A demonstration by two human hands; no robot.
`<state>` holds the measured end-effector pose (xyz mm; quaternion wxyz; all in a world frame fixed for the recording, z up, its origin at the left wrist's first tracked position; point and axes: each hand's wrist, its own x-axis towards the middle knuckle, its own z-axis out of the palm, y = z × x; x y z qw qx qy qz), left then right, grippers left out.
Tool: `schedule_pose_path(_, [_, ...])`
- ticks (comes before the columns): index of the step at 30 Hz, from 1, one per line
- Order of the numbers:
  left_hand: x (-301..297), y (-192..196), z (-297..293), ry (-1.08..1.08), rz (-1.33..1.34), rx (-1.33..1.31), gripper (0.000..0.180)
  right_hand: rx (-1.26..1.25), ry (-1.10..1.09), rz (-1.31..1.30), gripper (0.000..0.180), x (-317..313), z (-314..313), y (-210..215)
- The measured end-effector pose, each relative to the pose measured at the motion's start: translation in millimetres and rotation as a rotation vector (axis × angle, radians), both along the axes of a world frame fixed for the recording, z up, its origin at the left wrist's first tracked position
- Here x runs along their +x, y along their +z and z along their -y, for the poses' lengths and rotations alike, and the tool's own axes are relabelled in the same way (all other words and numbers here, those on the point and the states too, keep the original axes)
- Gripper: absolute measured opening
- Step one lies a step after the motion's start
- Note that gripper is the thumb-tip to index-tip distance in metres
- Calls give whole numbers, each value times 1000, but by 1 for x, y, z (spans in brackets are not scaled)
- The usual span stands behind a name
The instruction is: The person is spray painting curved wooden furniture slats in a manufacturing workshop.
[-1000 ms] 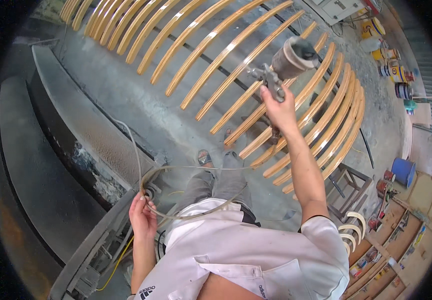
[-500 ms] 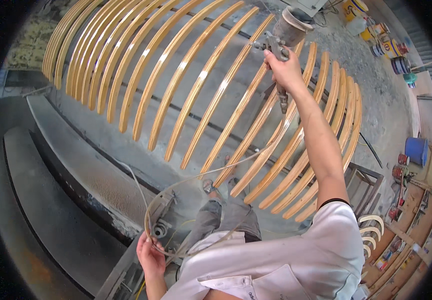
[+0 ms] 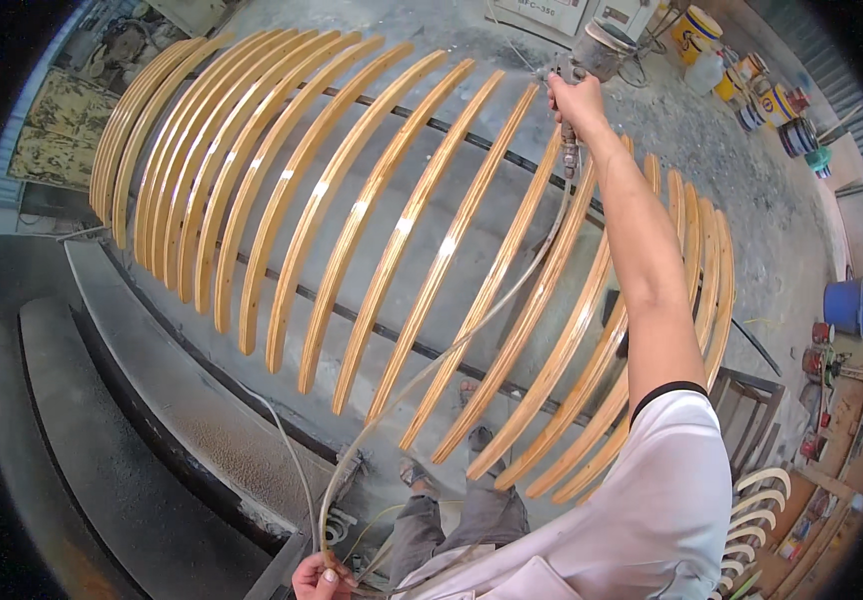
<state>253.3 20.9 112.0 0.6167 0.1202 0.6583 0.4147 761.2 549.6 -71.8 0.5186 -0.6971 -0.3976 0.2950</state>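
The right hand (image 3: 577,99) was closed around the grey metal, cup-topped spray gun (image 3: 606,48) near the far edge of the dark metal rack (image 3: 519,161) under curved, glossy wooden slats (image 3: 402,226). Seemingly rigid and top-heavy, it suited a handle grip; the left hand (image 3: 320,578) pinched a bendy, translucent hose (image 3: 422,374).

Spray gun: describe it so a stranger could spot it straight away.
Find the long row of curved wooden strips. By its far edge, right of the middle, the person's right hand grips the spray gun. Unlike the tubs on the floor to its right, it is hand-held with a grey cup attached.
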Motion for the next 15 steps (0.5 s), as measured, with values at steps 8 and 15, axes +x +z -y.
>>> schedule_pose_path(8, [-18, -20, 28, -42, -100, 47, 29, -11, -76, 124, 28, -1, 7, -19])
schedule_pose_path(15, [-42, -35, 53, 255, -70, 23, 21, 82, 114, 6, 24, -65, 173, 44])
